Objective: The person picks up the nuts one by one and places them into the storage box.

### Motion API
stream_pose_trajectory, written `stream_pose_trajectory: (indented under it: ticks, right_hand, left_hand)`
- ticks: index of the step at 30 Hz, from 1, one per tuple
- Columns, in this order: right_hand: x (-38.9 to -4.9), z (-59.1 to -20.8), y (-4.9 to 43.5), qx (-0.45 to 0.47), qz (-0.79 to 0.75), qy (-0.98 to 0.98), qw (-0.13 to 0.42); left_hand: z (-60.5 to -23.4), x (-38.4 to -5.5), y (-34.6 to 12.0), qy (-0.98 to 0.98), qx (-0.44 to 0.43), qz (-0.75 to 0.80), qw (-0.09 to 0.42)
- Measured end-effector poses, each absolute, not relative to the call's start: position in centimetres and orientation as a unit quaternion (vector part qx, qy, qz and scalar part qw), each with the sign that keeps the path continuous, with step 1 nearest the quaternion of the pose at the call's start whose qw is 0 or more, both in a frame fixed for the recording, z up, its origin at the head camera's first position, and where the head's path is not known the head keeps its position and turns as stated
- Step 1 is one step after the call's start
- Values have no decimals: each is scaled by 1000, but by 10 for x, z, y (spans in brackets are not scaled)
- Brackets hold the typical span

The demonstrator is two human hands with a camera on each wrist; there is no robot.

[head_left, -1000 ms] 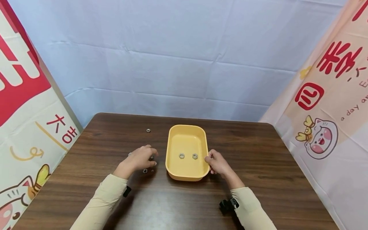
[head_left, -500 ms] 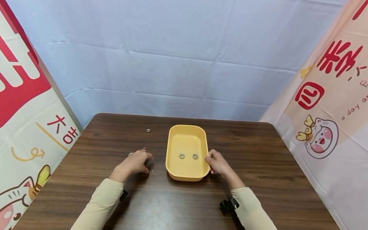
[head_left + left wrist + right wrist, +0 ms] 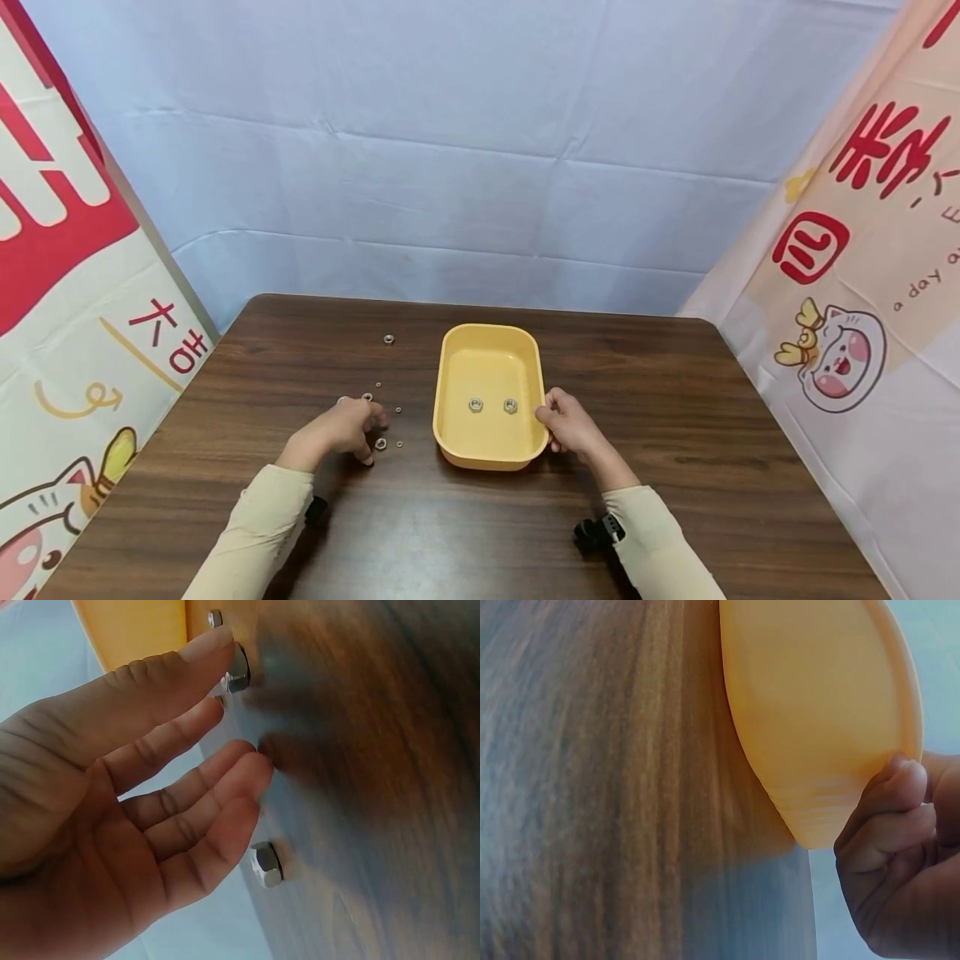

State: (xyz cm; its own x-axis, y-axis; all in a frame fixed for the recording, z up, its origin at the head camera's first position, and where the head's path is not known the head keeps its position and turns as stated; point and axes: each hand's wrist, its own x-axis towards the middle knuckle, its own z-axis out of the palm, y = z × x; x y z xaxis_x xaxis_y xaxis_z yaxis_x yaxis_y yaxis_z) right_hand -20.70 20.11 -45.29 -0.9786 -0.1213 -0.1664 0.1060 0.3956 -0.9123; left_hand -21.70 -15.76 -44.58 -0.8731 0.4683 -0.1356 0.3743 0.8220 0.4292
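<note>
My left hand [image 3: 339, 430] hovers low over the table left of the tray, holding nothing, with thumb and fingers apart and loosely bent. Just beyond its thumb tip lies a metal hex nut [image 3: 381, 444], which also shows as a larger nut [image 3: 238, 672] in the left wrist view. Another nut [image 3: 266, 865] sits close by the little finger. My right hand [image 3: 572, 427] pinches the right rim of a yellow plastic tray [image 3: 487, 462], thumb over the edge and fingers curled outside. Inside the tray lie two hex nuts, a left one [image 3: 476, 405] and a right one [image 3: 511, 406].
Small nuts lie between hand and tray: one nearer [image 3: 399, 444], one in the middle [image 3: 398, 410], one farther [image 3: 378, 384]. A nut [image 3: 367, 397] shows just past the left fingers, and another [image 3: 388, 339] lies toward the back of the wooden table [image 3: 637, 367].
My left hand has drawn back leftward, away from the tray, uncovering nuts it had hidden. The right hand keeps its grip, and the tray with its two nuts stays in place.
</note>
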Motion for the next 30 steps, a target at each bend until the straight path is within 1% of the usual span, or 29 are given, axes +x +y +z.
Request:
stream_pose_trajectory:
  ticks: [4, 10, 20, 30]
  right_hand:
    - [-209, -454, 201, -7, -551, 828, 102]
    - [-209, -455, 202, -7, -547, 831, 106]
    - [-209, -456, 202, -10, -551, 827, 108]
    - [-208, -455, 202, -5, -554, 826, 108]
  left_hand:
    - [-446, -220, -159, 946, 210, 203, 141]
    - [-447, -223, -157, 944, 204, 204, 161]
    - [-453, -223, -151, 934, 204, 236, 175]
    - [-458, -225, -152, 933, 218, 239, 155]
